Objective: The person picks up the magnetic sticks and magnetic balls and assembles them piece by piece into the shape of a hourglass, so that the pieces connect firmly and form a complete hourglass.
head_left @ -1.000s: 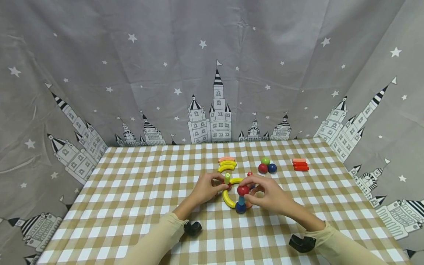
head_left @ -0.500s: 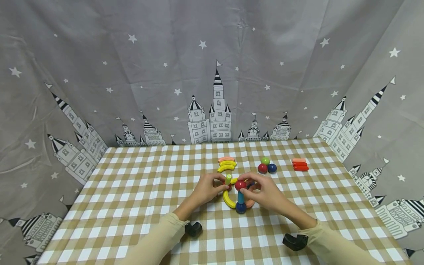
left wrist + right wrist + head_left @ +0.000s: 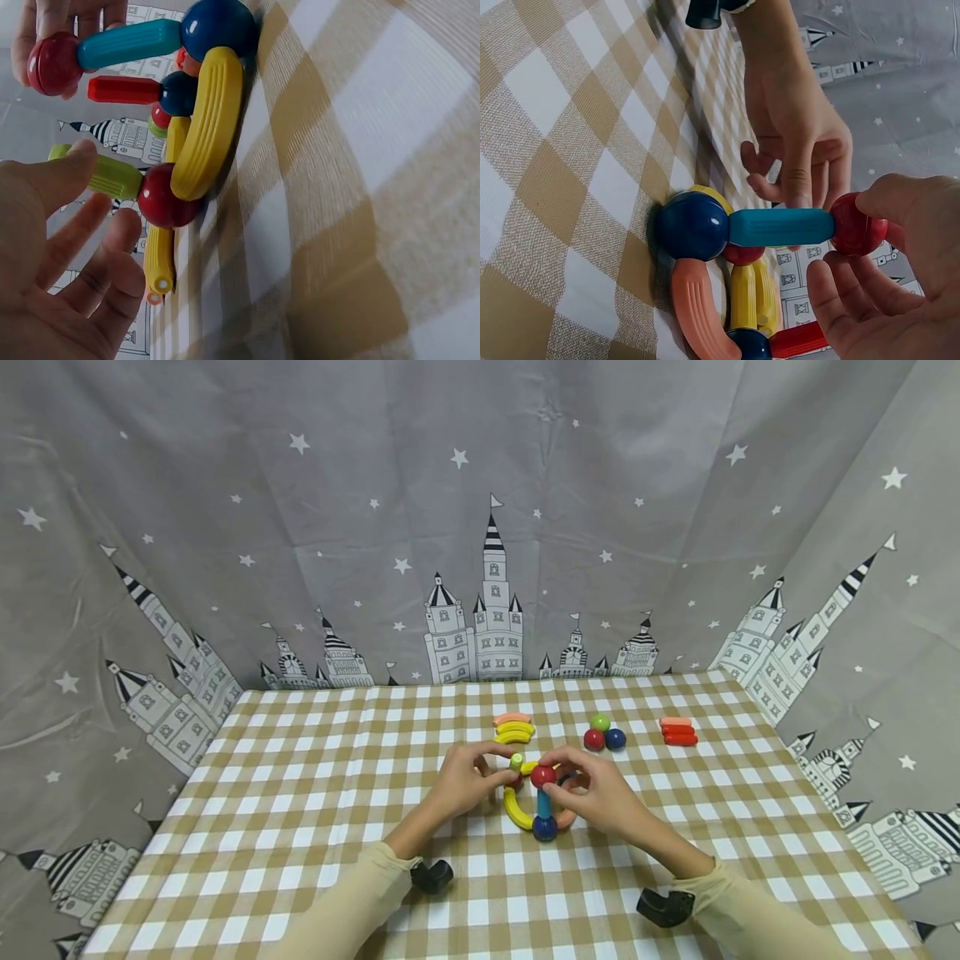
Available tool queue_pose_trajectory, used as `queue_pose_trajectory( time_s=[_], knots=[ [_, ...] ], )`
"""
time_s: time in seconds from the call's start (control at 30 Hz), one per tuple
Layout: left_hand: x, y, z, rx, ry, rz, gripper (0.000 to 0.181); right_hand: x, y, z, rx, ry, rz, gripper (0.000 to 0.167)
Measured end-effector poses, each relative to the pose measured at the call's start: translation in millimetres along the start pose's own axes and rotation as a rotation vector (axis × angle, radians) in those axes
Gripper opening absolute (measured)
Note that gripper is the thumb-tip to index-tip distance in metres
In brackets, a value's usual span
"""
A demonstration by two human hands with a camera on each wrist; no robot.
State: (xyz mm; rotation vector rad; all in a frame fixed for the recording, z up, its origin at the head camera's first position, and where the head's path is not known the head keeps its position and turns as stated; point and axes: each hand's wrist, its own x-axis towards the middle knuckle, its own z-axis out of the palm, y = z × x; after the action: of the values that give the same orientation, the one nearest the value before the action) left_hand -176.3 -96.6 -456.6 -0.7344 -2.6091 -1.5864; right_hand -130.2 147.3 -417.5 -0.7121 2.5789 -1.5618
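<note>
My right hand (image 3: 596, 789) pinches a red ball (image 3: 855, 224) at the top of an upright teal rod (image 3: 781, 227). That rod stands on a dark blue ball (image 3: 545, 828), part of a ring of curved sticks and balls on the table. With thumb and forefinger my left hand (image 3: 465, 779) pinches an upright light green rod (image 3: 114, 175), which sits on another red ball (image 3: 169, 195). A curved yellow stick (image 3: 211, 124) joins that ball to the blue one. On the right, a curved salmon stick (image 3: 699, 307) meets a second blue ball (image 3: 178, 93) bearing a red rod (image 3: 124, 89).
Behind the ring lie loose curved sticks (image 3: 513, 727). Farther right are loose green, red and blue balls (image 3: 615, 739), then short red and salmon rods (image 3: 678, 730). A checked cloth (image 3: 300, 793) covers the table; a grey castle curtain (image 3: 375, 527) hangs behind.
My right hand has moved slightly left with the red ball, and the teal rod has gone from leaning to nearly upright. The left hand stays at the green rod.
</note>
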Motion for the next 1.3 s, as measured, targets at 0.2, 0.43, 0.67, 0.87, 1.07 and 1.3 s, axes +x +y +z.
queue_pose_trajectory(
  time_s=[0.2,0.43,0.67,0.87,1.07,1.3],
  knots=[
    [3.8,3.9,3.2,0.001,0.014,0.049,0.022,-0.8,-0.7,-1.2,-0.003,-0.002,0.006,0.031],
    [5.0,4.3,7.3,-0.006,0.000,0.054,0.019,1.7,0.1,1.9,-0.004,0.017,-0.014,0.030],
    [2.3,6.0,10.4,0.034,-0.031,0.114,0.018,5.1,-2.0,5.1,-0.039,0.040,0.026,0.029],
    [1.3,7.0,10.4,0.039,-0.033,0.118,0.017,6.6,-2.8,5.8,-0.058,0.034,0.060,0.028],
    [1.3,7.1,10.2,0.031,-0.030,0.126,0.017,6.3,-3.8,3.5,-0.067,0.017,0.054,0.027],
    [0.8,5.6,12.1,0.044,-0.028,0.102,0.018,3.2,-5.5,-10.0,-0.115,0.063,-0.022,0.035]
  ],
)
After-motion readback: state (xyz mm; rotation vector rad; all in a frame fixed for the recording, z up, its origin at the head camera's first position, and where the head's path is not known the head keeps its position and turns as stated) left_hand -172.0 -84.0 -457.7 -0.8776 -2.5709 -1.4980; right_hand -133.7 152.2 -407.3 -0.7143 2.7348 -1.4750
